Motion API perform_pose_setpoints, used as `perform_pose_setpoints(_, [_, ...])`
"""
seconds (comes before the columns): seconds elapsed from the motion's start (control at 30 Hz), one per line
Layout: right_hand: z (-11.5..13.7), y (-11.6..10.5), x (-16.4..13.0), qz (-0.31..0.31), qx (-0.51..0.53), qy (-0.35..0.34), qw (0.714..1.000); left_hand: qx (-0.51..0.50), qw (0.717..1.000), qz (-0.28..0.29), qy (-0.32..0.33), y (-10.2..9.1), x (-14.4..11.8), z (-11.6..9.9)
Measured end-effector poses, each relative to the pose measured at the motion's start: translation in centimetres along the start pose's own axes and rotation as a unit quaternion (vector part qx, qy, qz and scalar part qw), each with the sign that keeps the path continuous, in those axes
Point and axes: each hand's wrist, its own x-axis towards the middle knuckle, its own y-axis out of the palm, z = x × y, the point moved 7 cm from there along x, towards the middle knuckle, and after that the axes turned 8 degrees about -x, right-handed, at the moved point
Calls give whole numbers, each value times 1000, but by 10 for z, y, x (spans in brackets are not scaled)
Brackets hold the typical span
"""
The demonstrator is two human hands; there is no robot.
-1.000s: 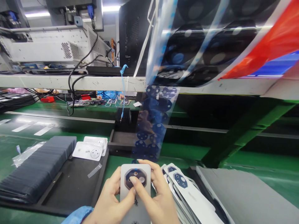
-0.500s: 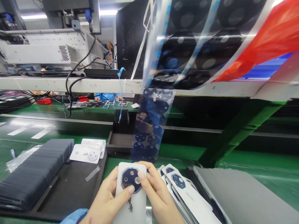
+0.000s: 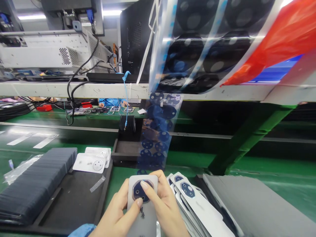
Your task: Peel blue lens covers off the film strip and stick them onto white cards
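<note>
At the near edge of the green surface (image 3: 187,161), I hold a grey phone back cover (image 3: 143,210) upright between both hands. My left hand (image 3: 116,217) has its grip clamped around the cover's left side, thumb lying across its face. My right hand (image 3: 165,210) is clamped on the right edge, its thumb tip pressing the dark round camera patch (image 3: 140,191) near the cover's top. Just to the right lies a fanned pile of similar covers (image 3: 195,204), touching my right hand. A clear strip of blue round stickers (image 3: 155,135) hangs directly above the cover. To the left, a black tray (image 3: 74,200) carries a stack of dark sheets (image 3: 37,181) and white cards (image 3: 92,161).
</note>
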Motion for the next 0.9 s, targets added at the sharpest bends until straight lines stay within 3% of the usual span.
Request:
perform_pose_setpoints(0.2, [1, 2, -3, 18, 8, 22, 1000, -132, 990, 22, -50, 3, -1, -4])
perform_pose_setpoints(0.5, [16, 3, -6, 161, -52, 45, 985, -210, 976, 16, -61, -1, -1, -15])
perform_pose_setpoints(0.63, [14, -2, 2, 128, -111, 6, 985, -197, 979, 14, -52, 4, 1, -14])
perform_pose_setpoints(0.73, [9, -4, 7, 64, -157, -33, 985, -179, 984, 0, -9, -2, 6, -16])
perform_pose_setpoints(0.83, [-3, -1, 4, -1, -219, -78, 973, -147, 986, -72, 37, -23, 15, -13])
perform_pose_setpoints(0.9, [-13, 8, 1, -19, -310, -131, 941, -135, 981, -128, 52, -36, 20, -9])
